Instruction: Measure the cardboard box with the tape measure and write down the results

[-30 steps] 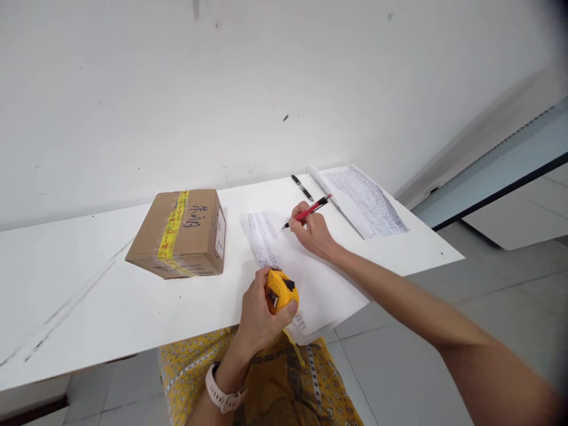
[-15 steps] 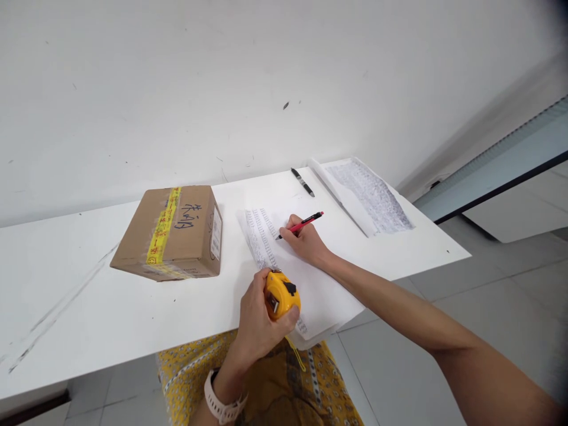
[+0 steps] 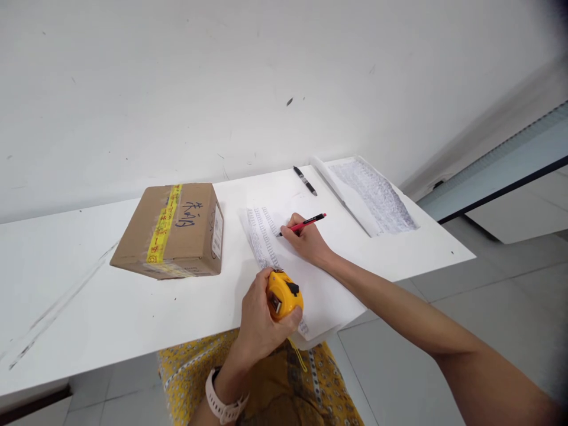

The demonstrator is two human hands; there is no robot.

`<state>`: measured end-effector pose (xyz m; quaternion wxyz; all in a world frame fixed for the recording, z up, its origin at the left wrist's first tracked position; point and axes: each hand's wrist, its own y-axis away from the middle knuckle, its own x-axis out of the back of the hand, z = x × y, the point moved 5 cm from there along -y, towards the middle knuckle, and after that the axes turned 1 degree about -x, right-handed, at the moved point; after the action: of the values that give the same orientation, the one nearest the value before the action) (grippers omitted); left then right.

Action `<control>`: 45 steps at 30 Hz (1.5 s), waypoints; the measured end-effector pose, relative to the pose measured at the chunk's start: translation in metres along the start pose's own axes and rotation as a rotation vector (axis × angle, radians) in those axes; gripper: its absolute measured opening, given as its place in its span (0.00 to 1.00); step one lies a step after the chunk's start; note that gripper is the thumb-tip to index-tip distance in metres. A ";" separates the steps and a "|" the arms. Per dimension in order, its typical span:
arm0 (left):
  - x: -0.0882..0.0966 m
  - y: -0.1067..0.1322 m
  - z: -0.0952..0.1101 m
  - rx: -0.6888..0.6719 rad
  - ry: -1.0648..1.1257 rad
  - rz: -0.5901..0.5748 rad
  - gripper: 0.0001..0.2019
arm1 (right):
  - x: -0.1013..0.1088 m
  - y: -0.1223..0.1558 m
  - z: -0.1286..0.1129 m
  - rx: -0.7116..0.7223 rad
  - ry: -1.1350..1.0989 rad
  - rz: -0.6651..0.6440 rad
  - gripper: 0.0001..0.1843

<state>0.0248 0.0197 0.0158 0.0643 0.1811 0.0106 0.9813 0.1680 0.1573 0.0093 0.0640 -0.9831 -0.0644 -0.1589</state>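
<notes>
The white paper sheet (image 3: 322, 296) lies on the near edge of the table, right of centre, its near corner poking out past the edge. Several rows of small dark handwriting run along its left side, so that much is down; most of the surface I can see right of those rows is blank, and I would judge the page to be only partly filled. The slim red pen with black ends (image 3: 309, 222) is pinched in the fingers of the right hand (image 3: 308, 241), its tip at the last row; whether it touches the paper I cannot tell. The left hand (image 3: 258, 319) is closed round a rounded yellow tape measure with a black button (image 3: 288, 290), just above the sheet's near left part; I see no blade drawn out of it. To the left, apart from the sheet, sits a brown cardboard box (image 3: 164, 231), taped with a yellow strip and already marked in dark pen. On the far side lies a black and grey pen (image 3: 305, 181), and to its right, more handwritten white pages (image 3: 375, 198), well covered already.
</notes>
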 end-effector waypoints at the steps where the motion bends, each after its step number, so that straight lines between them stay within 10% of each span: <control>1: 0.000 0.000 0.000 0.002 0.002 -0.002 0.31 | 0.000 0.000 0.000 0.007 -0.001 -0.002 0.15; 45: 0.000 0.000 -0.001 0.023 -0.016 -0.006 0.31 | 0.004 0.001 -0.001 -0.036 0.002 0.030 0.15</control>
<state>0.0249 0.0192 0.0150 0.0654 0.1896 0.0218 0.9794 0.1717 0.1570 0.0110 0.0487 -0.9848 -0.0465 -0.1600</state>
